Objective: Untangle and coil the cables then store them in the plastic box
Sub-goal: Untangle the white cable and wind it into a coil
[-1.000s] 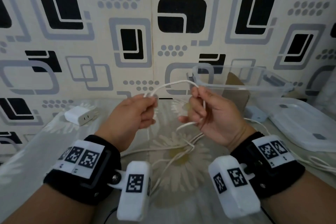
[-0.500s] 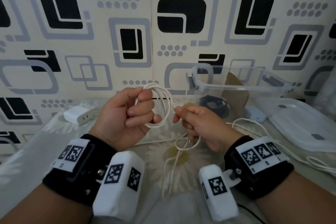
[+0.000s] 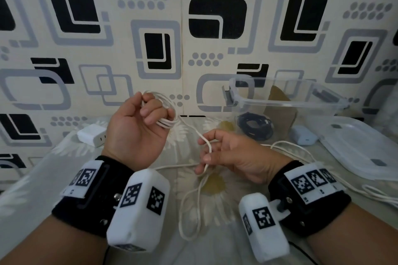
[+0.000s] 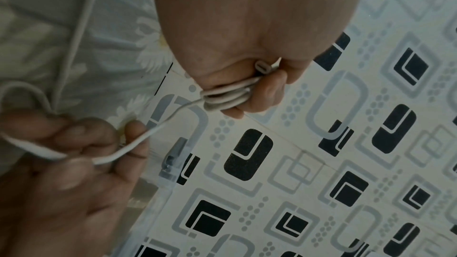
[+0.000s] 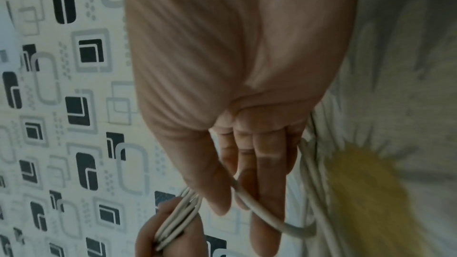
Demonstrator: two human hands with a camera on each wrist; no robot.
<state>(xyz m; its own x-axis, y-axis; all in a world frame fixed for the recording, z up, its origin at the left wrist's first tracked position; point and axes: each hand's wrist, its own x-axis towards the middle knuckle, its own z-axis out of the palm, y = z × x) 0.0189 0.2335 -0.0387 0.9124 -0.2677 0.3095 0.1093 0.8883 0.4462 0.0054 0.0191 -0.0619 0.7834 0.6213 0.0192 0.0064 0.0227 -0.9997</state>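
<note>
My left hand point(image 3: 155, 114) is raised palm up and grips a small coil of white cable point(image 3: 167, 123); in the left wrist view the coil point(image 4: 227, 95) sits under curled fingers, with a connector end point(image 4: 262, 65) poking out. One strand runs from the coil down to my right hand point(image 3: 206, 155), whose thumb and fingers loosely hold the cable point(image 5: 249, 200). The rest of the white cable point(image 3: 193, 206) trails in loops on the floral sheet. The clear plastic box point(image 3: 288, 102) stands at the back right, with a coiled black cable point(image 3: 256, 125) inside.
The box's lid point(image 3: 361, 148) lies at the far right, with more white cable point(image 3: 379, 193) beside it. A white charger point(image 3: 92, 135) sits at the left, and a small pale blue case point(image 3: 303, 138) next to the box. A patterned wall stands close behind.
My left hand has turned palm up and lifted slightly with the coil. My right hand has dropped lower and away from it, drawing a strand out between the two hands.
</note>
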